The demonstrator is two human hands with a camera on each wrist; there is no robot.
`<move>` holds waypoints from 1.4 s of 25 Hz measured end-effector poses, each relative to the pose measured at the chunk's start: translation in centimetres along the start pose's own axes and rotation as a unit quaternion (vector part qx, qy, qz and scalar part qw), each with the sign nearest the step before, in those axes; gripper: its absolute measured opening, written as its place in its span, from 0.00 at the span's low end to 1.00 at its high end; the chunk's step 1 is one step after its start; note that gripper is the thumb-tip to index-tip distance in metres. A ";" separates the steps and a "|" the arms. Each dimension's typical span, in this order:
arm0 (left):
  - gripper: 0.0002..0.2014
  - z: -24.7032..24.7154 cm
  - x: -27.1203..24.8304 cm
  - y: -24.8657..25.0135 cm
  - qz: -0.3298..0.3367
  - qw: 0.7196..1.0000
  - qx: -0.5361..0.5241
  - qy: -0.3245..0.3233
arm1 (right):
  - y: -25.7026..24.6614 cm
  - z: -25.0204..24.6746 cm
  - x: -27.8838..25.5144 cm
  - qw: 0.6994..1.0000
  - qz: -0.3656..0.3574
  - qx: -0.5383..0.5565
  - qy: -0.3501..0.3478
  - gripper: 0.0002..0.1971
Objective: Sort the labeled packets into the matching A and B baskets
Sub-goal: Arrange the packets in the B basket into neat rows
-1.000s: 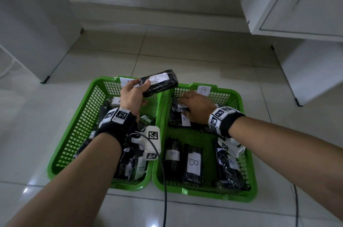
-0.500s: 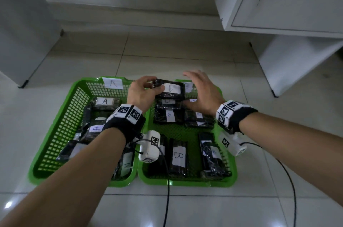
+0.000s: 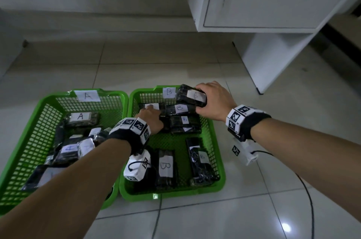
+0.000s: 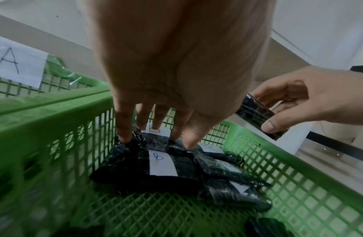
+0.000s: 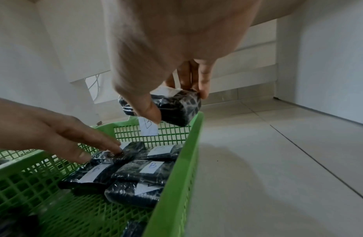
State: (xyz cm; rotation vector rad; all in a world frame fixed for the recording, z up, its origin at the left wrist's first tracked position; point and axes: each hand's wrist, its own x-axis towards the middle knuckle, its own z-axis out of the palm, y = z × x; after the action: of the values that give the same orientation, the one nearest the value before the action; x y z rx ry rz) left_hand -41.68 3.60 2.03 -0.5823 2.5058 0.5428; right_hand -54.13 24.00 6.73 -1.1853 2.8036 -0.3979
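Two green mesh baskets stand side by side on the tiled floor: basket A (image 3: 35, 131) on the left, basket B (image 3: 175, 193) on the right, each with a paper letter tag on its far wall. Both hold several black wrapped packets with matching letter labels. My right hand (image 3: 213, 100) grips a black packet labelled B (image 3: 192, 97) (image 5: 176, 110) just above basket B's far right corner. My left hand (image 3: 150, 115) reaches into basket B's far left. Its straight fingers (image 4: 124, 128) touch a packet (image 4: 162, 163) lying there.
A white cabinet (image 3: 273, 4) with a key in its lock hangs over the floor behind and to the right, its side panel (image 3: 269, 59) reaching the floor near basket B. A black cable (image 3: 308, 190) loops on the tiles at right.
The B packet passed from my left hand to my right, which carried it to basket B's far right corner. My left hand dropped onto the packets in basket B.
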 end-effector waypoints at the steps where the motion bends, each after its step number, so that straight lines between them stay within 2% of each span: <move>1: 0.22 -0.1 0.2 -0.1 0.010 1.000 0.002 0.005 | -0.1 0.1 0.0 1.000 -0.002 0.001 -0.005 0.30; 3: 0.21 -0.4 0.4 -0.2 0.022 1.000 -0.001 0.012 | -0.4 0.5 0.2 1.000 -0.008 -0.007 -0.021 0.31; 8: 0.23 0.1 -0.2 -0.9 0.027 0.996 0.012 0.088 | -1.5 1.5 0.6 0.998 -0.013 -0.036 -0.046 0.29; 14: 0.27 0.0 -0.2 -0.7 0.018 0.998 -0.004 0.066 | -2.5 3.0 2.5 0.995 -0.027 -0.071 -0.068 0.22; 18: 0.27 -0.2 0.1 -0.9 0.018 0.999 -0.001 0.051 | -3.0 4.3 3.1 0.986 -0.042 -0.141 -0.084 0.13; 23: 0.28 0.1 0.2 -1.3 0.020 0.998 -0.011 0.060 | -3.3 5.4 3.3 0.982 -0.025 -0.159 -0.095 0.21; 26: 0.25 0.1 -0.1 -1.3 0.027 0.995 0.012 0.090 | -3.3 5.3 3.2 0.985 -0.004 -0.139 -0.101 0.24; 28: 0.22 0.1 -0.6 -1.0 0.053 0.991 0.009 0.121 | -3.1 5.0 2.6 0.990 -0.007 -0.117 -0.075 0.28; 30: 0.15 -0.2 -1.4 -0.1 0.090 0.985 -0.030 0.145 | -3.1 4.3 1.7 0.991 -0.038 -0.125 -0.039 0.27; 32: 0.13 0.2 -2.4 0.9 0.123 0.987 -0.021 0.104 | -3.6 3.8 0.3 0.992 -0.069 -0.085 -0.066 0.19; 33: 0.14 0.6 -2.9 1.4 0.131 0.990 0.003 0.048 | -3.9 3.9 -0.7 0.989 -0.082 -0.056 -0.106 0.13; 35: 0.19 1.6 -3.4 2.0 0.134 0.987 0.072 -0.059 | -4.4 4.0 -2.8 0.971 -0.089 -0.083 -0.208 0.06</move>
State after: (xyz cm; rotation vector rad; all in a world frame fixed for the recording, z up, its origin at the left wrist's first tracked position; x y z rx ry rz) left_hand -39.44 7.04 3.21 -0.1547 2.4982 0.4720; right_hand -48.44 22.27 3.88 -1.3716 2.4137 0.0760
